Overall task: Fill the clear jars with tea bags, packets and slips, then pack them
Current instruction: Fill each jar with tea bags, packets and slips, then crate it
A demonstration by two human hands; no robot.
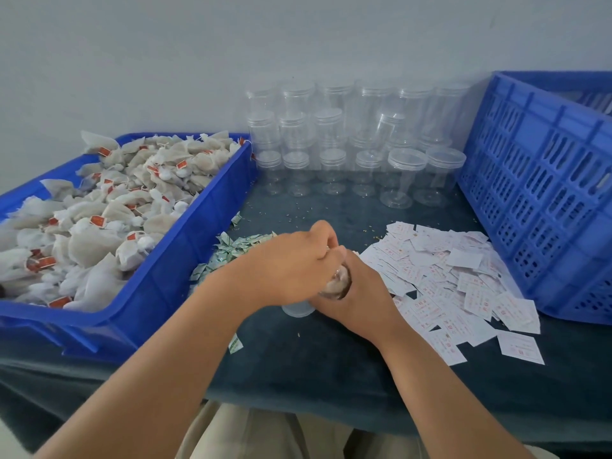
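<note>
I see the right hand (359,294) wrapped round a tilted clear cylindrical jar (342,273) of gauzy tea bags (330,288), with the left hand (291,263) curled at its mouth, its grip hidden.

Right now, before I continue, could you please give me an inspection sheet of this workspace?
Surface: dark cloth-covered table, small crumbs scattered.
Job's things: tea bags fill the blue tray; packets and slips lie in loose piles; empty lidded jars stand by the wall.
Clutter: one stray packet near the table edge.
Hands: right hand grips a tilted jar holding tea bags; left hand is curled at its mouth, its hold hidden.
Cables: nothing seen.
Surroundings: blue crate at right, plain wall.
</note>
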